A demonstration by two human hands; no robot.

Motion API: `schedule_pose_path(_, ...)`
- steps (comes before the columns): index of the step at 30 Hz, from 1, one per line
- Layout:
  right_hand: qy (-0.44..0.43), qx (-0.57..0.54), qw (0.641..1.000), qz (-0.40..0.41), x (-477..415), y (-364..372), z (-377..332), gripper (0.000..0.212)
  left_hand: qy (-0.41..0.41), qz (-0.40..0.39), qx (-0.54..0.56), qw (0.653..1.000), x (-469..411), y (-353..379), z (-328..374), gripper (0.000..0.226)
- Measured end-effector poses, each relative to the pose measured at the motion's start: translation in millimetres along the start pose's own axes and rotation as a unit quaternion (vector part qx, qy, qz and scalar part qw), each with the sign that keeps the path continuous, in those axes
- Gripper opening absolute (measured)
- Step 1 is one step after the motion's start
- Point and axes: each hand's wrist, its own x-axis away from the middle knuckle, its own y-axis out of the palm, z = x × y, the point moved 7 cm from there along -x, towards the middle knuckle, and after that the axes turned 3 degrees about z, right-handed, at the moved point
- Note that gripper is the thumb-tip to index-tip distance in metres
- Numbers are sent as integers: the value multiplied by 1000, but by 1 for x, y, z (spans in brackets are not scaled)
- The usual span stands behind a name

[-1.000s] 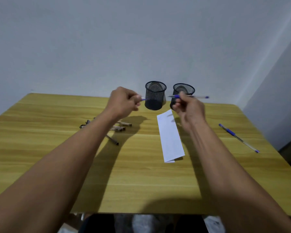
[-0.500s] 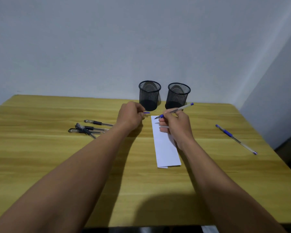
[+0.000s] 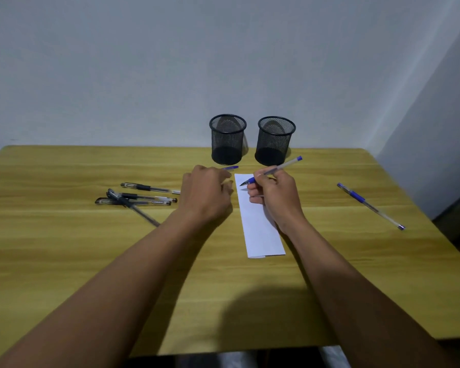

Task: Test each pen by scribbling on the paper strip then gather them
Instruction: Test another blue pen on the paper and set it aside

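My right hand (image 3: 275,197) grips an uncapped blue pen (image 3: 284,166) in a writing hold, its tip touching the top of the white paper strip (image 3: 260,235). Resting on the table just left of the strip, my left hand (image 3: 206,193) is closed around the pen's blue cap (image 3: 231,168), which pokes out past the fingers. Several black pens (image 3: 138,199) lie in a loose pile to the left. Another blue pen (image 3: 369,205) lies alone on the right.
Two black mesh pen cups (image 3: 227,139) (image 3: 275,140) stand side by side at the back of the wooden table (image 3: 64,261), against the wall. The table's right edge runs close to the lone blue pen.
Both hands came down from in front of the cups to the table. The pen was pulled out of its cap, and its tip now meets the paper.
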Motion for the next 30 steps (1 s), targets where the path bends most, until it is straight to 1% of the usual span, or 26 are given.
schedule_pose_path(3, 9, 5, 1000, 3, -1, 0, 2, 10, 30, -60, -47, 997, 17, 7, 5, 46)
schedule_pose_path(6, 8, 34, 999, 2, -1, 1, 3, 11, 28, -97, -66, 993, 23, 11, 7, 55)
schedule_pose_path(11, -46, 142, 989, -3, -5, 1, -4, 14, 17, -106, -70, 992, 24, 12, 7, 57)
schedule_pose_path(13, -58, 172, 983, -6, -7, 2, -6, 12, 17, -108, -75, 991, 24, 13, 7, 56)
schedule_pose_path(16, -69, 164, 984, -7, -11, 5, -6, 8, 27, -99, -89, 991, 24, 14, 8, 54)
schedule_pose_path(19, -86, 192, 978, -6, -14, 9, -8, 9, 33, -98, -95, 990, 22, 16, 7, 53)
schedule_pose_path(22, -94, 187, 978, -12, -17, 10, -7, 12, 39, -97, -102, 989, 22, 17, 7, 53)
schedule_pose_path(27, -102, 210, 972, -20, -22, 10, -2, 12, 39, -99, -98, 989, 23, 15, 9, 54)
schedule_pose_path(30, -112, 224, 968, -8, -20, 9, -4, 12, 35, -108, -102, 988, 23, 13, 10, 54)
